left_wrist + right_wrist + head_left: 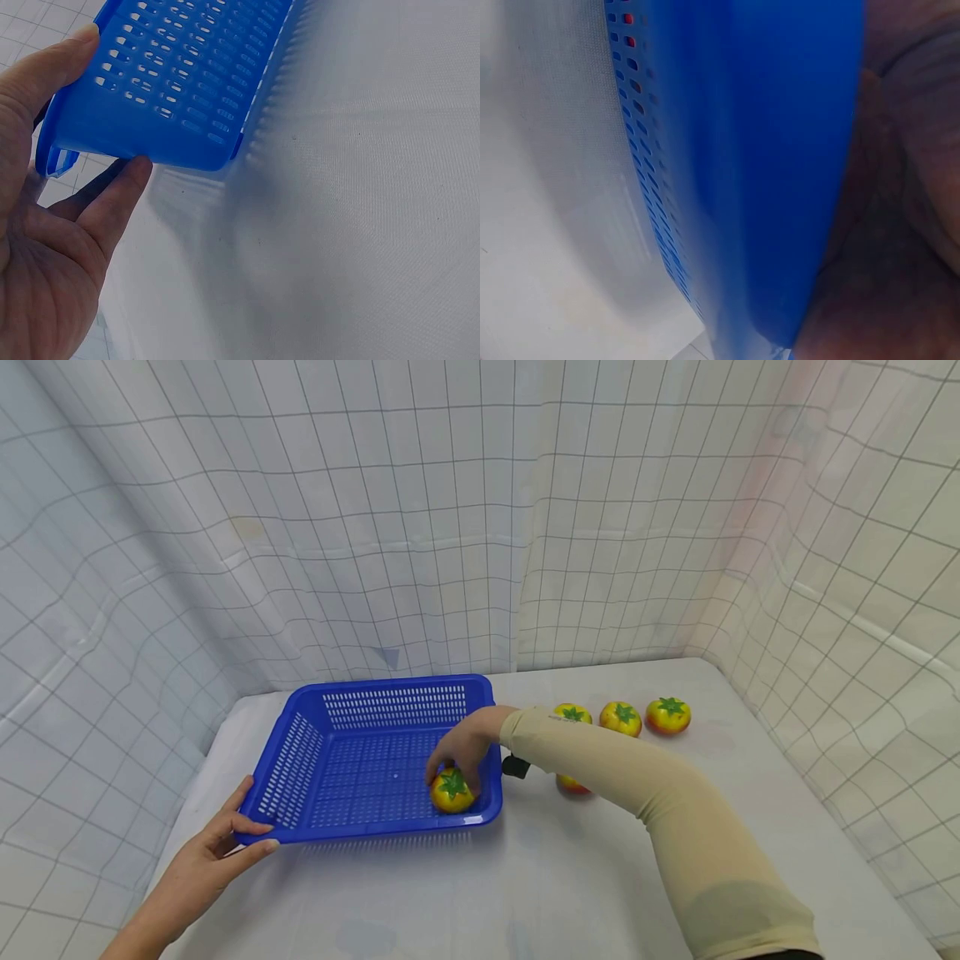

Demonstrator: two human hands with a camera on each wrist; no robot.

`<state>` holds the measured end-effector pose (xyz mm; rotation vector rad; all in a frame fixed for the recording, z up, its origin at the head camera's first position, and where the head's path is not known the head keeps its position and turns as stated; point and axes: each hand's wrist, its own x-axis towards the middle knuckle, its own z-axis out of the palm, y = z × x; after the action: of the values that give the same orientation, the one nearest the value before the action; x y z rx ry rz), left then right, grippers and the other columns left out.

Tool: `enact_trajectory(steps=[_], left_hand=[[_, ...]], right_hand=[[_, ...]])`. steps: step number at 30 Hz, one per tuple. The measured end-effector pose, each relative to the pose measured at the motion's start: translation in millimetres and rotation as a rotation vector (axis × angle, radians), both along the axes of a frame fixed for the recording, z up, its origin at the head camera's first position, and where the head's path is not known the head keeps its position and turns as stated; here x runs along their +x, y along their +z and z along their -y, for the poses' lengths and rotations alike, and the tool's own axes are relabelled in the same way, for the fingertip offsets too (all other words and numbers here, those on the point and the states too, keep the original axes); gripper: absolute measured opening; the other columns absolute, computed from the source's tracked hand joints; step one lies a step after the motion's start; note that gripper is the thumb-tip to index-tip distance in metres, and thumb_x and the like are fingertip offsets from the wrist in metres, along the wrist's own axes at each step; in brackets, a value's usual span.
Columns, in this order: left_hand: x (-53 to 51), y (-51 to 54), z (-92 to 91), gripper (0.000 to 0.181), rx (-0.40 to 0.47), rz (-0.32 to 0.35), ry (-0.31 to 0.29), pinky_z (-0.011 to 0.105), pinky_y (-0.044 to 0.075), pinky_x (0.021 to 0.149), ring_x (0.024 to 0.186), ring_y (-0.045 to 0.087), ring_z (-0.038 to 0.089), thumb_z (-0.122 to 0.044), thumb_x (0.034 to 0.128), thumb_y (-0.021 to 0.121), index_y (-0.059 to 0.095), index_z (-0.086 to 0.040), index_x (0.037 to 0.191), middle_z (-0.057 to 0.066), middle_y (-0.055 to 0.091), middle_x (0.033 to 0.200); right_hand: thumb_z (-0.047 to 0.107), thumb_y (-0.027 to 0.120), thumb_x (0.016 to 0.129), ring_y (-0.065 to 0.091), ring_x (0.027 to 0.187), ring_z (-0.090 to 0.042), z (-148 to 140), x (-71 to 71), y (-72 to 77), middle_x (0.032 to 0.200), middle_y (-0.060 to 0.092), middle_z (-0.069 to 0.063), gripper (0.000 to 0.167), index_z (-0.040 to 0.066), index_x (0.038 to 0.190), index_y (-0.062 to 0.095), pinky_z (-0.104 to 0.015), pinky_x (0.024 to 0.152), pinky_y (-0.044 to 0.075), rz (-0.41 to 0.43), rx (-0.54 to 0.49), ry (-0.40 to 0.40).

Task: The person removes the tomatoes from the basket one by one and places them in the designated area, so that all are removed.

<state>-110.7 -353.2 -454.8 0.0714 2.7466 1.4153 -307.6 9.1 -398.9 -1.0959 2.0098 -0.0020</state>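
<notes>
A blue plastic basket (375,837) with slotted walls stands on the white table. My left hand (208,853) grips its near left corner, and in the left wrist view thumb and fingers are on the blue corner (161,135). Inside the near right corner lies a yellow-red persimmon-like fruit (452,791) with a green star-shaped top. My right hand (463,750) reaches over the right rim, its fingers curled round that fruit. In the right wrist view the basket's wall (780,150) hides the fingertips and most of the fruit.
Right of the basket, similar fruits (573,712), (621,718) and another fruit (668,716) form a back row. One more fruit (573,785) is partly hidden by my right sleeve (645,793). White gridded curtains (465,527) enclose the table (450,902) at back and sides.
</notes>
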Motion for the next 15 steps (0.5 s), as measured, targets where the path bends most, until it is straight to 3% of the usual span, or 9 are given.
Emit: enact_trajectory(steps=[9,15], left_hand=[[0.4,-0.2,-0.7,0.028,-0.009,0.000,0.004,0.003,0.041,0.082,0.136,0.029,0.067,-0.027,0.1009,0.068,0.065,-0.003,0.116,-0.004,-0.001,0.172],[-0.1,-0.3,-0.5,0.028,-0.017,-0.006,0.004,0.004,0.042,0.082,0.136,0.030,0.067,-0.027,0.1009,0.068,0.065,-0.004,0.116,-0.004,-0.001,0.172]], right_hand=[[0.014,0.085,0.086,0.049,0.129,-0.015,-0.7,1.2,-0.5,0.144,0.055,0.004,0.071,0.036,0.146,0.055,-0.039,0.111,0.040,-0.004,-0.007,0.011],[0.012,0.085,0.086,0.052,0.120,-0.014,-1.4,0.1,0.1,0.134,0.057,0.004,0.067,0.035,0.141,0.054,-0.036,0.106,0.045,0.015,-0.029,0.001]])
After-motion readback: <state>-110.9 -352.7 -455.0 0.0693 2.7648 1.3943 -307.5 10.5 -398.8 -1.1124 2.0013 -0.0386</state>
